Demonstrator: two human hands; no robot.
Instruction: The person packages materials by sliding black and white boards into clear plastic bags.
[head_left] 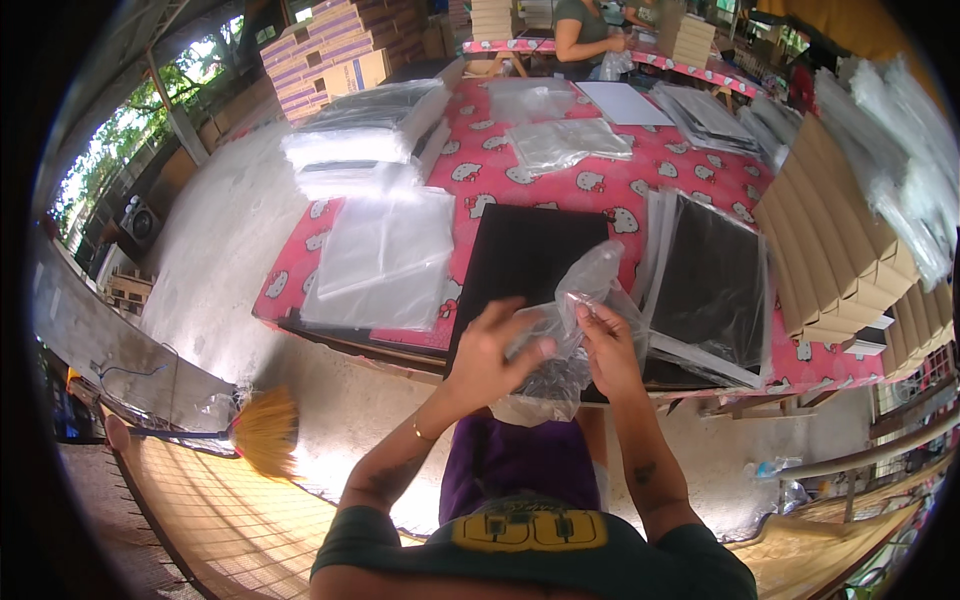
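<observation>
A clear plastic bag hangs crumpled in front of me at the near edge of the table. My right hand pinches its upper part between thumb and fingers. Beside the bag, my left hand has its fingers spread and slightly blurred; whether they touch the plastic I cannot tell. Beneath both hands lies a flat black sheet or board, partly hidden by them. To its left is a pile of clear plastic sleeves. On its right rest black sheets in clear sleeves.
A pink patterned cloth covers the table. Tall stacks of sleeved sheets stand at the back left, cardboard boxes behind them. Folded brown cardboard leans at the right. Across the table, a person handles plastic. A broom lies lower left.
</observation>
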